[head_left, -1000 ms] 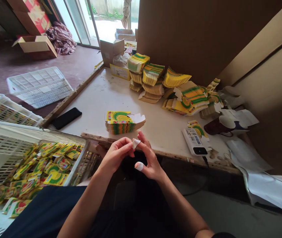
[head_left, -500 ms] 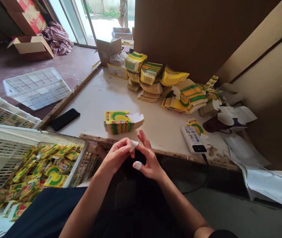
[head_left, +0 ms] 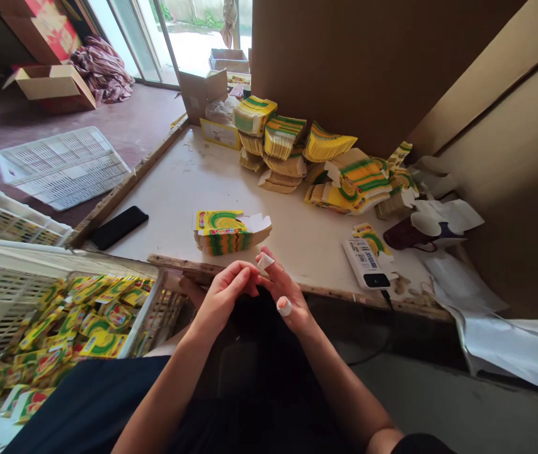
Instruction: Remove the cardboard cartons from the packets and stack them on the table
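Note:
Over the near table edge my two hands meet. My left hand point(head_left: 225, 291) is closed, its thumb and forefinger pinching at the loose end of the white finger tape point(head_left: 266, 260) wound on my right index finger. My right hand point(head_left: 292, 302) is open, fingers stretched out and thumb apart; a second white tape wrap point(head_left: 284, 306) covers the thumb tip. Just beyond them, on the table, lies a bundle of flattened yellow-green cartons point(head_left: 224, 233). The exact grip of my left fingertips is partly hidden.
Stacked yellow cartons point(head_left: 285, 139) fill the table's back. At right are a white device with a display point(head_left: 366, 263) and a dark mug point(head_left: 408, 232). A black phone point(head_left: 120, 227) lies left, above a white crate point(head_left: 148, 309) of small yellow packets point(head_left: 103, 315).
My right thumb has swung away from the left hand, and the right fingers have drawn closer together. The tape end now sticks out toward my left fingertips. The camera view has shifted slightly.

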Demonstrator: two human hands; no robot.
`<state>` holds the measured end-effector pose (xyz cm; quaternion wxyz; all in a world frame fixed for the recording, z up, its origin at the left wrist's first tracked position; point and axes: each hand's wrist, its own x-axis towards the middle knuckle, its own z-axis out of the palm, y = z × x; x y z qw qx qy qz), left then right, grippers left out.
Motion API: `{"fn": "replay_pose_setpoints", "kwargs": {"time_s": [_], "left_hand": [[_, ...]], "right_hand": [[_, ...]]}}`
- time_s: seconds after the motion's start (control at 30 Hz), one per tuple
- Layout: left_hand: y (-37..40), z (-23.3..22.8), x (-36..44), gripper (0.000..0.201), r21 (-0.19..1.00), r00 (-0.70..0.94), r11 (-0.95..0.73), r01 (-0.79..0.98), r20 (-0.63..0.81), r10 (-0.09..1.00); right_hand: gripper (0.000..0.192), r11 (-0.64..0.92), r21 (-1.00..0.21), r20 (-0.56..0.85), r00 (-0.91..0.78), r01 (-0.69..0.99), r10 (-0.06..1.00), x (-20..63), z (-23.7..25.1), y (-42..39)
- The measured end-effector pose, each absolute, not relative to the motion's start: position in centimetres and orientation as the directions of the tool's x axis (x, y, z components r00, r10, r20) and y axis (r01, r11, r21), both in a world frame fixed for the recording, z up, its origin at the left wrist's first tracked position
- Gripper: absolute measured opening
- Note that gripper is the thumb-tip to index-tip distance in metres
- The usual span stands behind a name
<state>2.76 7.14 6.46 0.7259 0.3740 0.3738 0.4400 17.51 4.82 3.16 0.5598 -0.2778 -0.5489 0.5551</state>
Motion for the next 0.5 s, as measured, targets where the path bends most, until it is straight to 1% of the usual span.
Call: {"fn": "replay_pose_setpoints", "kwargs": {"time_s": [0.13, 0.4, 0.5], "left_hand": [[6.90, 6.74, 2.91, 0.027, 0.875, 0.315, 0.323, -0.361, -0.211, 0.925], [7.31, 6.70, 2.73, 0.025, 0.825, 0.333, 0.364, -0.432, -0.229, 0.915], [7.20, 6.48, 2.76, 0.024, 0.844, 0.322, 0.334, -0.420, -0.205, 0.924]], "right_hand": [[0.056, 0.222, -0.913, 0.310, -0.227, -0.343, 0.923, 17.36, 3.06, 4.85], [0.052, 0.237, -0.947, 0.278, -0.179, -0.218, 0.944, 17.49, 2.81, 4.81], [0.050, 0.237, -0.951, 0.273, -0.177, -0.201, 0.946, 17.43, 2.86, 4.71]]}}
